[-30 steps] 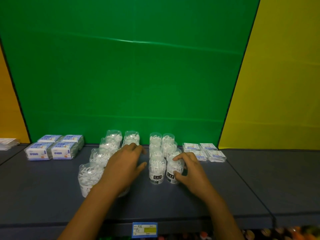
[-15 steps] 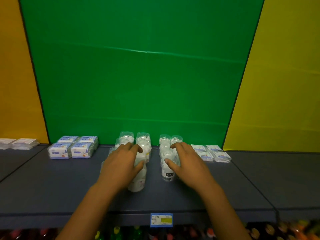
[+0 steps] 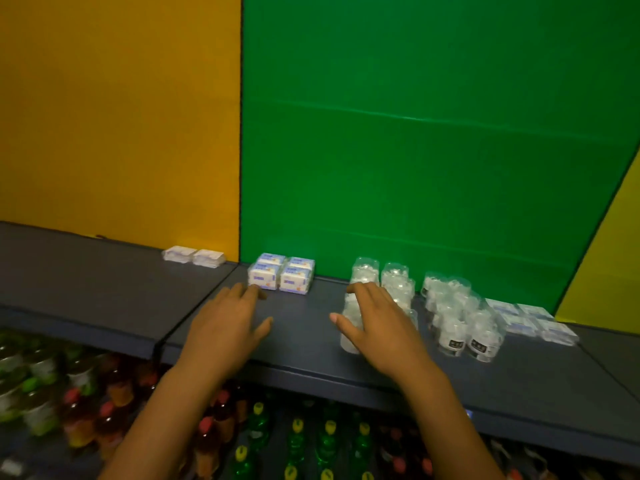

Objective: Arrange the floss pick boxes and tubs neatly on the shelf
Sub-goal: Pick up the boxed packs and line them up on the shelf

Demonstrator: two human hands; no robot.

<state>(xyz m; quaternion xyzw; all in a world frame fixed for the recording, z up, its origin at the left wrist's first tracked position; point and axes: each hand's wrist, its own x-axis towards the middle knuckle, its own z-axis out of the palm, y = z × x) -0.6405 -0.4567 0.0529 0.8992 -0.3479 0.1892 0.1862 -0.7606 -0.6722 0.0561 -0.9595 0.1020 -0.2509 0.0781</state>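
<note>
Head view: your left hand hovers over the shelf, its grip spread and holding nothing, with the floss pick boxes just beyond its fingertips at one o'clock, their block running side to side. Your right hand lies with fingers spread over the front clear tubs, whose rows run toward twelve. For the boxes, the left is nearer.

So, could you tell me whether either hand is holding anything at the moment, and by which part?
The left hand holds nothing, open above the shelf. The right hand covers the clear tubs; a hold cannot be told.
</note>
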